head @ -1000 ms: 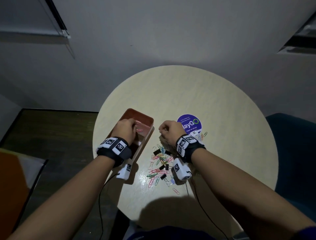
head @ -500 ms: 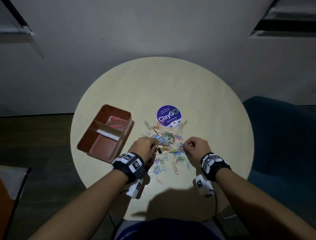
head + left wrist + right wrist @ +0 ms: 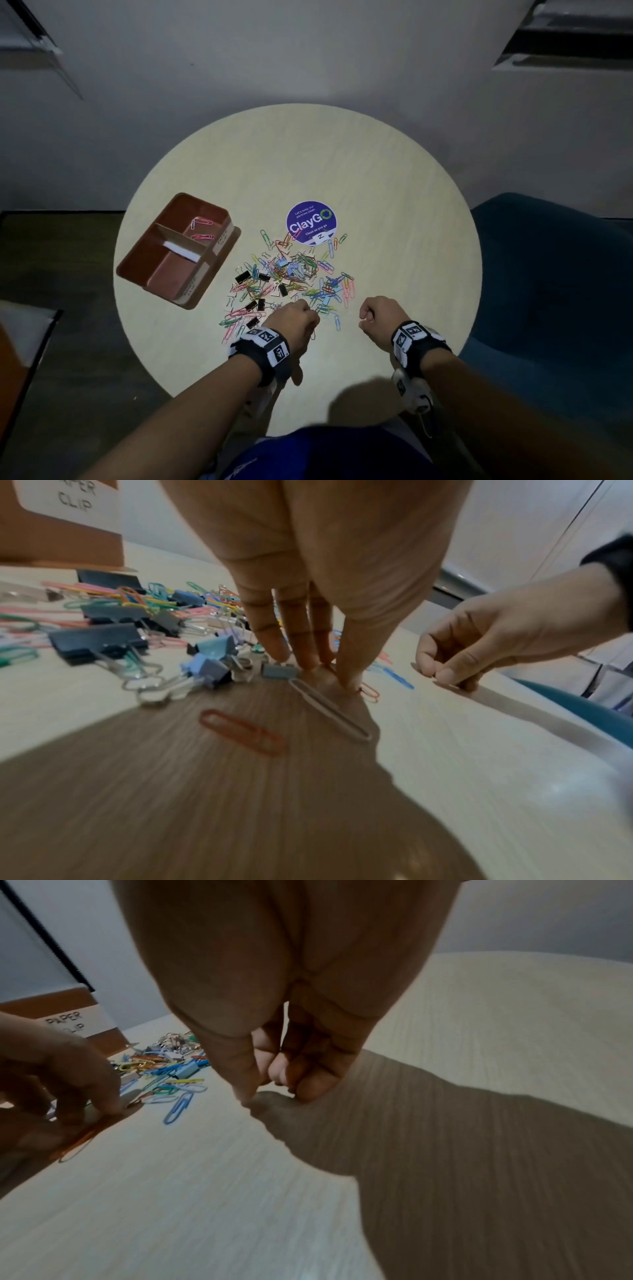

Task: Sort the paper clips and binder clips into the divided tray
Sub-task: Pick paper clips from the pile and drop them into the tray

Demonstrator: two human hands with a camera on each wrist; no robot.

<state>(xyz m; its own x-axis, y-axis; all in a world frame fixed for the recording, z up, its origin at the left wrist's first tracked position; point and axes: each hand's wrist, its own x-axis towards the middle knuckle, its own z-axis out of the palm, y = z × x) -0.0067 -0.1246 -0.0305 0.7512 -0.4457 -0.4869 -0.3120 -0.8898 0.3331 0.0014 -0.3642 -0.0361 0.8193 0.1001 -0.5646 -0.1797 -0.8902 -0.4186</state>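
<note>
A brown divided tray [image 3: 137, 270] sits at the table's left, with a few paper clips [image 3: 202, 222] in its far compartment. A mixed pile of coloured paper clips and binder clips [image 3: 294, 274] covers the table's middle. My left hand [image 3: 308, 315] is at the pile's near edge. Its bunched fingertips [image 3: 308, 666] touch the table beside a pale paper clip [image 3: 329, 710] and an orange one [image 3: 240, 731]. Whether it pinches a clip is hidden. My right hand [image 3: 364, 317] hovers over bare wood right of the pile, fingers [image 3: 308, 1088] curled, nothing visible in them.
A purple round sticker [image 3: 311, 222] lies beyond the pile. Black binder clips [image 3: 242, 277] lie on the pile's left side, toward the tray. A blue chair [image 3: 548, 274] stands to the right of the round table [image 3: 376, 171]. The tray wall carries a "PAPER CLIP" label [image 3: 65, 1022].
My left hand left the tray's far compartment and came to the pile. Both hands then drew back to the pile's near edge, the right one sliding off to the right.
</note>
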